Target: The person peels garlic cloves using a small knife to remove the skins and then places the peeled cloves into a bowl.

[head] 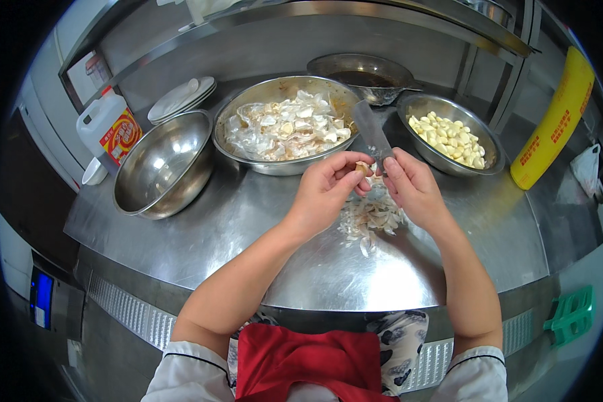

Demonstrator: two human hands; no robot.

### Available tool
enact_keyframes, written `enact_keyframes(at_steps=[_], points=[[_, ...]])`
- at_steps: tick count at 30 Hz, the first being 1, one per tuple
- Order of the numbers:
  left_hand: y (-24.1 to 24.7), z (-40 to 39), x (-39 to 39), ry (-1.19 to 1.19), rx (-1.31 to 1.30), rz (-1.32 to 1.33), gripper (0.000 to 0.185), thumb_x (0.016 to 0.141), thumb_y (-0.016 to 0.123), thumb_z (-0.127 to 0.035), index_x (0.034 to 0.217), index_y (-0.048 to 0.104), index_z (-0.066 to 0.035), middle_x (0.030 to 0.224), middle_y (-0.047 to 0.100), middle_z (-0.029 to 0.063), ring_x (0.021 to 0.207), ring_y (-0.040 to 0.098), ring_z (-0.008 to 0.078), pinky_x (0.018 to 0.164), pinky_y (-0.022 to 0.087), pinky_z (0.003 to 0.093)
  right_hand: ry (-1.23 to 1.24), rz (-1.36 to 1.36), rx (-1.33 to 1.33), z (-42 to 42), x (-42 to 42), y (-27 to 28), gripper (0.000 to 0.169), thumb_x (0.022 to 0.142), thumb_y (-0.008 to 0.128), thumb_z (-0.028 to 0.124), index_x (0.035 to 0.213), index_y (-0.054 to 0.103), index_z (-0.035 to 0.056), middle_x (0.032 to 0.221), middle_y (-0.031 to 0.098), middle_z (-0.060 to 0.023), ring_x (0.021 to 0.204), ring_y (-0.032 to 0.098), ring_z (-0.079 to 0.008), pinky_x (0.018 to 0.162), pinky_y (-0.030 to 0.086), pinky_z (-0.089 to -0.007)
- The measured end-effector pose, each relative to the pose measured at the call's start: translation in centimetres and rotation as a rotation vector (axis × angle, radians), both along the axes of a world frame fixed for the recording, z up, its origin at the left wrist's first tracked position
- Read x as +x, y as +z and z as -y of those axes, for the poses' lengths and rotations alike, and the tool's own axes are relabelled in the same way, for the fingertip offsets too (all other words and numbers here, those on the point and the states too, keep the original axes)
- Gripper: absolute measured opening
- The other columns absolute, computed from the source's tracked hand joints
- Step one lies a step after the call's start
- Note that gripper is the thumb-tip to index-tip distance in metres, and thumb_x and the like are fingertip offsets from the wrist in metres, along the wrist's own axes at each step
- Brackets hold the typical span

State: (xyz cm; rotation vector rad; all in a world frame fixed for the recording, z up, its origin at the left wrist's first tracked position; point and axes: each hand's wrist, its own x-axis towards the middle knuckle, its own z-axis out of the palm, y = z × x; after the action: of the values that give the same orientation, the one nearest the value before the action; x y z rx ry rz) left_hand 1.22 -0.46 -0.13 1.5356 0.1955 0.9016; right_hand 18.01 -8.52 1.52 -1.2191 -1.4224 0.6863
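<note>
Between the thumb and fingers of my left hand (326, 188) is a garlic clove (362, 168) with some brownish skin on it. My right hand (413, 186) grips a knife (371, 129) low on its broad grey blade, which points up and away, close to the clove. Loose garlic skins (374, 218) lie on the steel table (241, 221) below both hands. Beyond my left hand, a wide steel basin (291, 168) is heaped with garlic skins and some clear plastic. Peeled garlic cloves (447, 138) fill part of a steel bowl (497, 156) at the right.
A tilted steel bowl (191, 166) stands at left, near stacked white plates (173, 103), a plastic jug (105, 125) and a small white bowl (94, 172). Behind sits a pan of dark liquid (362, 79). A yellow roll (553, 125) rises at right. A steel shelf (331, 9) overhangs the back.
</note>
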Motion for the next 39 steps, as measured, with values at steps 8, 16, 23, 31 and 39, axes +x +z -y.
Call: enact_keyframes(at_steps=[8,16,23,31,39], points=[[-0.1,0.2,-0.1,0.056,0.064,-0.055,0.024,0.094,0.054,-0.009,0.112,0.059,0.006,0.094,0.058,0.0040,0.077,0.055,0.0087,0.070,0.047,0.0229,-0.074,0.218,0.175,0.2,-0.6,0.3,0.023,0.089,0.062,0.018,0.083,0.051,-0.0014,0.071,0.061,-0.0116,0.059,0.054,-0.0096,0.051,0.042,-0.0295],[0.0,0.5,-0.1,0.209,0.379,-0.104,0.019,0.091,0.056,-0.007,0.103,0.062,0.006,0.091,0.056,0.0052,0.076,0.054,0.0101,0.066,0.044,0.0229,-0.123,0.348,0.194,0.3,-0.6,0.4,0.027,0.086,0.065,0.020,0.082,0.050,-0.0019,0.067,0.061,-0.0142,0.050,0.054,-0.0212,0.048,0.041,-0.0309],[0.6,1.1,-0.2,0.369,0.606,-0.105,0.011,0.086,0.058,-0.004,0.092,0.061,0.004,0.085,0.058,0.0099,0.074,0.055,0.0169,0.065,0.044,0.0264,-0.111,0.415,0.157,0.5,-0.6,0.6,0.028,0.088,0.063,0.023,0.080,0.052,-0.0020,0.064,0.057,-0.0160,0.051,0.053,-0.0235,0.050,0.040,-0.0337],[0.4,1.2,-0.3,0.411,0.633,-0.125,0.006,0.084,0.060,-0.001,0.088,0.060,0.003,0.082,0.057,0.0089,0.070,0.054,0.0173,0.062,0.043,0.0262,-0.090,0.422,0.185,0.4,-0.7,0.4,0.029,0.088,0.061,0.025,0.078,0.052,-0.0014,0.061,0.053,-0.0161,0.053,0.051,-0.0287,0.050,0.038,-0.0364],[0.4,1.2,-0.1,0.447,0.624,-0.102,0.007,0.083,0.059,0.000,0.088,0.061,0.005,0.080,0.057,0.0135,0.064,0.055,0.0256,0.057,0.043,0.0325,-0.238,0.546,0.301,0.1,-1.1,-0.5,0.030,0.086,0.064,0.025,0.074,0.050,0.0004,0.060,0.054,-0.0173,0.055,0.053,-0.0356,0.049,0.038,-0.0397]])
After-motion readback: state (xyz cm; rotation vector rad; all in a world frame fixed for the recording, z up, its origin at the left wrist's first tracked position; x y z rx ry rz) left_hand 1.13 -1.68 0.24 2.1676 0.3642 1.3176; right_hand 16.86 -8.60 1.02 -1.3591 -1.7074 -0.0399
